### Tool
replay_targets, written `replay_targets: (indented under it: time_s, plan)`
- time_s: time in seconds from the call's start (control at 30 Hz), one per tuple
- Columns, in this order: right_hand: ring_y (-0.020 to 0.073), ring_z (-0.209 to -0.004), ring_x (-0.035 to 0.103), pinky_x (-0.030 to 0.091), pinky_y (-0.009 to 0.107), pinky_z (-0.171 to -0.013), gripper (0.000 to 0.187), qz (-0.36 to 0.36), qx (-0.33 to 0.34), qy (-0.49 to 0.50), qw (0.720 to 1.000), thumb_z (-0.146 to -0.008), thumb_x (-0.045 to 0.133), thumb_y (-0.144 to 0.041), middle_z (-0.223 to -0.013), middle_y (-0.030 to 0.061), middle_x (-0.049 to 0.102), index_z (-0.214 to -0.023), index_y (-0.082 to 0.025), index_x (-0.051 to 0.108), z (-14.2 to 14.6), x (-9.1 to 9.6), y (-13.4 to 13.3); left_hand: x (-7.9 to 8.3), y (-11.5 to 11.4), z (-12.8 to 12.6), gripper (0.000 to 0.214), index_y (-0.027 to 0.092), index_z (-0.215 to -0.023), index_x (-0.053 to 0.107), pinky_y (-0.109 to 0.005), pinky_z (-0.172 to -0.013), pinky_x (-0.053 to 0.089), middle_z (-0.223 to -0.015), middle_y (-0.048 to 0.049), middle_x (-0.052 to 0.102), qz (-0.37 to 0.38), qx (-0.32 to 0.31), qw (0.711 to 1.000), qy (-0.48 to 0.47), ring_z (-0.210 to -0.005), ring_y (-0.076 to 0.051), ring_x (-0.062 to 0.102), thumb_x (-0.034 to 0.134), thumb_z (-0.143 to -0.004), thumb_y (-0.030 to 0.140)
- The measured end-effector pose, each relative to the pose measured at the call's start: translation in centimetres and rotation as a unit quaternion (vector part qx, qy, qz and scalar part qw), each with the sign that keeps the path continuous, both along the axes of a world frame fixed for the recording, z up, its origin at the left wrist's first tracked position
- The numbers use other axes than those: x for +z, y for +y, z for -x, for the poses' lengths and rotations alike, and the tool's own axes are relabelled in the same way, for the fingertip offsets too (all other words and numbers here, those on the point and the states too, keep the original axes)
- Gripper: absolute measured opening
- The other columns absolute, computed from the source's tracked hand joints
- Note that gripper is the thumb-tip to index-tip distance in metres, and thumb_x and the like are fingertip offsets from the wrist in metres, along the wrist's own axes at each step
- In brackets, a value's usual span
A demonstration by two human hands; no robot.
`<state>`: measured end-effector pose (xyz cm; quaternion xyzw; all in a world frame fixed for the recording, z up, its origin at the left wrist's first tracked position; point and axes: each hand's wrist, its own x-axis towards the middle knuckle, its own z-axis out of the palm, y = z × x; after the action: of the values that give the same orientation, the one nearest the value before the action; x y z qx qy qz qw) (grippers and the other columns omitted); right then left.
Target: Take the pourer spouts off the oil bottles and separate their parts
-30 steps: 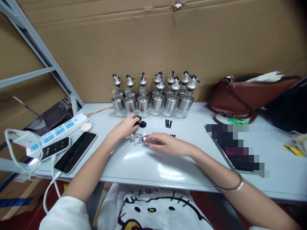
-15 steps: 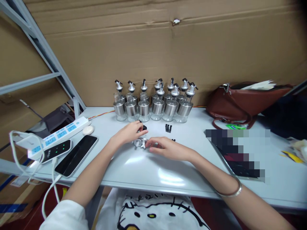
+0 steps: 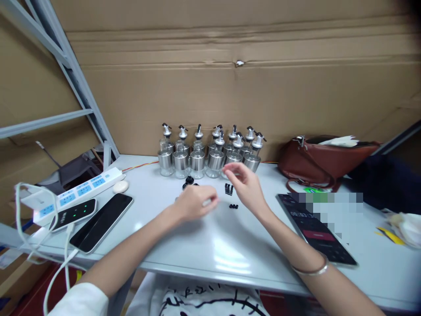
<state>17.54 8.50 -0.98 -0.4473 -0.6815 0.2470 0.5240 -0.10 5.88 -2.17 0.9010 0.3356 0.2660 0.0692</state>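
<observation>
A cardboard wall fills the background behind a pale grey table. A grey metal shelf frame slants up at the left. At the right, a brown bag lies on its side against the wall, with a dark tablet on the table in front of it.

The left hand hovers low over the middle of the table. Its fingers are curled in narrowly around a small silvery piece. Only a glint of the piece shows at the fingertips, so its long axis and heading cannot be told.

The right hand is raised just in front of the bottles, with a bangle on its wrist. Its thumb and forefinger are drawn close in a narrow pinch, and whether anything sits between them cannot be told.

The bottles stand upright in a tight cluster at the wall, their spouts up and tilted in different directions.

A white power strip lies at the left edge, and two dark phones lie side by side just in front of it. Their long axes run diagonally away to the right.

A black cap sits between the left hand and the bottles. Black clips stand just left of the right hand, their long axis running away from the person. Smaller black bits lie nearer, between the two hands.
</observation>
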Motion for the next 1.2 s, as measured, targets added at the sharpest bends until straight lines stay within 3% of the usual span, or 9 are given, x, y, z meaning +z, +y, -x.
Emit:
replay_targets:
  time_s: [0.1,0.2,0.4,0.57,0.83,0.9,0.97,1.07,1.2]
  plan:
    - [0.0236,-0.103,0.061,0.048,0.041,-0.091,0.029,-0.091,-0.056,-0.017,0.994,-0.084,0.049,-0.033,-0.116,0.0145,0.063,-0.108,-0.016,0.057,0.5,1.0,2.0,-1.5,-2.4,-2.9,0.032,0.013,-0.094,0.061,-0.03,-0.078,0.046,-0.091,-0.0105,0.067,-0.021,-0.171,0.984,0.044,-0.084,-0.018,0.061,0.039,-0.093,0.037]
    - [0.024,-0.124,0.05,0.041,0.041,-0.102,0.045,-0.093,-0.062,0.003,0.994,-0.086,0.044,-0.03,-0.136,0.0189,0.049,-0.127,-0.012,0.046,1.9,1.5,4.2,-3.0,-3.9,-4.1,0.048,0.009,-0.118,0.054,-0.036,-0.1,0.04,-0.123,-0.0178,0.059,0.015,-0.287,0.954,0.089,-0.119,-0.026,0.051,0.044,-0.089,0.047]
    - [0.0247,-0.139,0.027,0.022,0.044,-0.114,0.065,-0.034,-0.11,0.044,0.992,-0.083,0.049,-0.035,-0.15,0.0205,0.028,-0.139,-0.009,0.027,4.3,1.0,8.8,-2.9,-4.3,-3.2,0.054,0.008,-0.13,0.049,-0.039,-0.113,0.027,-0.137,-0.0195,0.048,0.171,-0.25,0.951,0.06,-0.132,-0.029,0.041,0.044,-0.09,0.045]
    - [0.0264,-0.121,0.047,0.033,0.047,-0.104,0.048,-0.004,-0.12,0.056,0.991,-0.084,0.046,-0.036,-0.128,0.0212,0.051,-0.125,-0.012,0.041,5.2,0.9,10.6,-2.9,-4.1,-3.2,0.041,0.016,-0.121,0.056,-0.042,-0.109,0.034,-0.132,-0.015,0.054,0.255,-0.239,0.937,-0.019,-0.127,-0.028,0.046,0.05,-0.086,0.038]
    - [0.0234,-0.109,0.05,0.036,0.043,-0.1,0.032,-0.121,-0.095,0.089,0.984,-0.091,0.038,-0.042,-0.114,0.013,0.051,-0.115,-0.021,0.041,4.3,3.2,4.6,-3.3,-3.6,-2.9,0.045,0.017,-0.118,0.052,-0.041,-0.103,0.038,-0.124,-0.0132,0.052,0.391,-0.15,0.896,-0.147,-0.116,-0.023,0.051,0.064,-0.075,0.024]
    - [0.0217,-0.098,0.054,0.04,0.042,-0.096,0.029,-0.135,-0.072,0.134,0.979,-0.092,0.037,-0.042,-0.108,0.0105,0.051,-0.115,-0.024,0.037,3.8,3.8,2.0,-3.9,-3.0,-2.9,0.063,0.019,-0.124,0.045,-0.043,-0.099,0.04,-0.117,-0.0118,0.055,0.463,-0.137,0.85,-0.21,-0.109,-0.023,0.054,0.073,-0.068,0.026]
    - [0.0204,-0.09,0.055,0.044,0.04,-0.089,0.023,-0.139,-0.047,0.168,0.975,-0.093,0.038,-0.041,-0.102,0.0085,0.051,-0.11,-0.027,0.037,3.4,4.2,-0.5,-4.6,-2.2,-2.9,0.082,0.023,-0.129,0.038,-0.042,-0.09,0.044,-0.115,-0.0103,0.054,0.545,-0.151,0.775,-0.282,-0.098,-0.02,0.058,0.081,-0.059,0.03]
    - [0.0201,-0.081,0.056,0.05,0.037,-0.075,0.021,-0.086,0.028,0.189,0.978,-0.092,0.039,-0.044,-0.093,0.0066,0.051,-0.105,-0.028,0.04,3.2,4.3,-3.1,-5.3,-1.2,-2.8,0.089,0.021,-0.125,0.045,-0.04,-0.083,0.045,-0.109,-0.0101,0.055,0.627,-0.145,0.682,-0.347,-0.087,-0.017,0.059,0.087,-0.048,0.037]
    - [0.0174,-0.073,0.055,0.05,0.033,-0.064,0.018,-0.028,0.13,0.23,0.964,-0.09,0.045,-0.044,-0.087,0.0028,0.049,-0.101,-0.029,0.044,2.7,4.2,-4.5,-5.0,-1.0,-2.2,0.08,0.019,-0.117,0.056,-0.044,-0.087,0.041,-0.103,-0.0085,0.06,0.639,-0.155,0.671,-0.344,-0.086,-0.019,0.056,0.088,-0.046,0.039]
